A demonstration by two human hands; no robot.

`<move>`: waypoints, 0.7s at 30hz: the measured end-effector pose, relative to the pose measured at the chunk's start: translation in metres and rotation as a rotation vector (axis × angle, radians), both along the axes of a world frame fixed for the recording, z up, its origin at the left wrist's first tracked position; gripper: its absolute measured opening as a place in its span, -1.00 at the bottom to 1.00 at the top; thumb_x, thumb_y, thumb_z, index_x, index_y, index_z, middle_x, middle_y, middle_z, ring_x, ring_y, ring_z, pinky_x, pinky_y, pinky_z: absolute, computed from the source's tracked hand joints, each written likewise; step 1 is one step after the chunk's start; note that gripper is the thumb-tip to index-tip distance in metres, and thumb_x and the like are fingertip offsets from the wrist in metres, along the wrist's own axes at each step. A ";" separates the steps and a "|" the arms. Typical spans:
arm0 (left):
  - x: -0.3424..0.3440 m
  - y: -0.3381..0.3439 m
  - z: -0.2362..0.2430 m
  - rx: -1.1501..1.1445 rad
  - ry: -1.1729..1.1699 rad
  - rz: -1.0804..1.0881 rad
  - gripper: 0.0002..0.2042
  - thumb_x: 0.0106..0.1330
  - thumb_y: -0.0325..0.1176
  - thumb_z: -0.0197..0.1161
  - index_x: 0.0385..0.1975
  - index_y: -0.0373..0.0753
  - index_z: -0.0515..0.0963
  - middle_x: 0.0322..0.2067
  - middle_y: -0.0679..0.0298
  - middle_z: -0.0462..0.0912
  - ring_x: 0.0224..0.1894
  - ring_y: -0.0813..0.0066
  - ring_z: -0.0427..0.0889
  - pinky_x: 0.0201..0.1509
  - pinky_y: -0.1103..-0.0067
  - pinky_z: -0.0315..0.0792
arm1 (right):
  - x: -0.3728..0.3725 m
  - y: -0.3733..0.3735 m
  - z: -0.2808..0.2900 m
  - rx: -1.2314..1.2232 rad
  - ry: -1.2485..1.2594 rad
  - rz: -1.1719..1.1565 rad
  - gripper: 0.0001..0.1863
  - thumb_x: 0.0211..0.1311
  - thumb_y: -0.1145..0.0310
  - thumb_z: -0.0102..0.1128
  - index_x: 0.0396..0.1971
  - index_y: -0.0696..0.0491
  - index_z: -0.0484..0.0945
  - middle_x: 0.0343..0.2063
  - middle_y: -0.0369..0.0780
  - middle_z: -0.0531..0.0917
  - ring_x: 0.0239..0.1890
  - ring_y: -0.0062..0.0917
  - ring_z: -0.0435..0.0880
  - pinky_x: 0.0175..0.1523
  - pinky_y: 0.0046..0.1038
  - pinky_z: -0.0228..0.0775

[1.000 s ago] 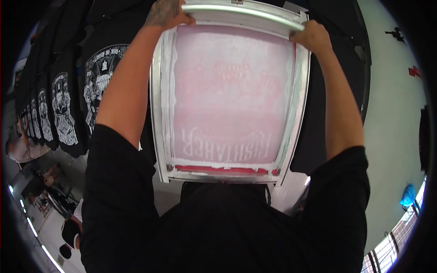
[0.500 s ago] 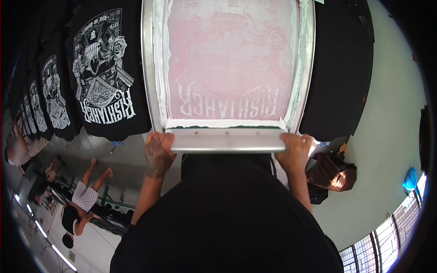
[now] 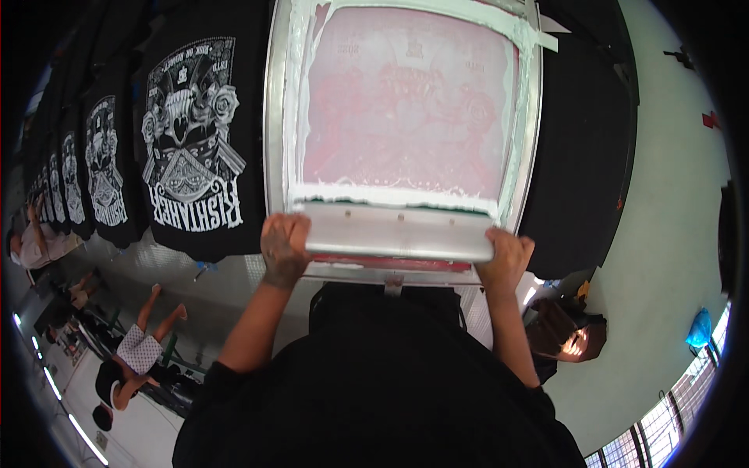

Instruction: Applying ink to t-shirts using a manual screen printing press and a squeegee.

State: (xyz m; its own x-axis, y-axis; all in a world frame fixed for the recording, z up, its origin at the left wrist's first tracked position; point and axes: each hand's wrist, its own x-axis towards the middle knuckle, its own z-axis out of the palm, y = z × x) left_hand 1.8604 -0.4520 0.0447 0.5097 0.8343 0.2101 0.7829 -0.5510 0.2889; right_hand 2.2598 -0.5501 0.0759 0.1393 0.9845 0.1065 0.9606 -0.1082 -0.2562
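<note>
My left hand and my right hand are closed on the two ends of a wide silver squeegee with a dark green blade. It lies across the near part of a printing screen with a metal frame. The screen's pinkish mesh carries a faint mirrored design. A band of white ink runs along the blade's far side, and white smears line the mesh's sides. A red strip shows between the squeegee and the near frame edge. What lies under the screen is hidden.
Black shirts with white skull-and-roses prints line up to the left. Plain black fabric is right of the screen. Other people are at the lower left. A brown bundle and a blue bag show at the right.
Both hands came from the screen's far end down to its near end with the squeegee, which has since shifted slightly away from me, uncovering the red strip. The mesh's lettering is now covered.
</note>
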 end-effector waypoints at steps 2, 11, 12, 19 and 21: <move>0.012 0.060 -0.012 0.003 -0.001 0.013 -0.78 0.12 -0.35 0.33 -0.26 -0.30 0.64 -0.30 0.08 0.62 -0.17 0.11 0.61 0.11 0.25 0.50 | 0.017 0.060 -0.006 -0.008 -0.023 0.028 -0.75 -0.15 0.43 0.45 -0.38 0.04 0.63 -0.36 -0.22 0.76 -0.27 -0.37 0.73 0.01 -0.25 0.31; 0.110 0.355 -0.001 0.090 0.037 0.051 -0.71 0.03 -0.11 0.58 -0.42 -0.16 0.71 -0.44 0.14 0.76 -0.34 0.17 0.78 -0.18 0.36 0.64 | 0.097 0.334 0.014 -0.174 -0.161 -0.075 -0.58 -0.13 0.10 0.50 -0.27 0.05 0.78 -0.39 -0.07 0.78 -0.32 -0.22 0.78 0.00 -0.30 0.49; 0.117 0.378 0.007 0.005 0.040 0.076 -0.68 0.04 -0.09 0.59 -0.37 -0.18 0.73 -0.43 0.13 0.77 -0.31 0.16 0.79 -0.15 0.37 0.64 | 0.103 0.355 0.017 -0.168 -0.150 -0.099 -0.59 -0.11 0.09 0.50 -0.27 0.04 0.79 -0.38 -0.06 0.78 -0.30 -0.21 0.79 0.00 -0.29 0.55; 0.138 0.453 0.050 -0.199 0.246 0.011 -0.61 0.03 -0.06 0.61 -0.26 -0.18 0.74 -0.39 0.08 0.78 -0.29 0.15 0.78 -0.01 0.38 0.61 | 0.129 0.433 0.046 -0.375 -0.110 -0.016 -0.42 -0.25 0.15 0.60 -0.16 0.17 0.77 -0.34 -0.01 0.79 -0.29 -0.25 0.83 -0.01 -0.32 0.64; 0.144 0.464 0.070 -0.308 0.440 0.036 -0.32 -0.14 0.14 0.58 -0.23 -0.44 0.72 -0.14 -0.22 0.72 -0.02 -0.03 0.73 0.14 0.28 0.56 | 0.128 0.438 0.061 -0.405 -0.098 -0.025 -0.39 -0.29 0.17 0.61 -0.16 0.24 0.76 -0.36 -0.02 0.79 -0.32 -0.28 0.82 -0.01 -0.37 0.63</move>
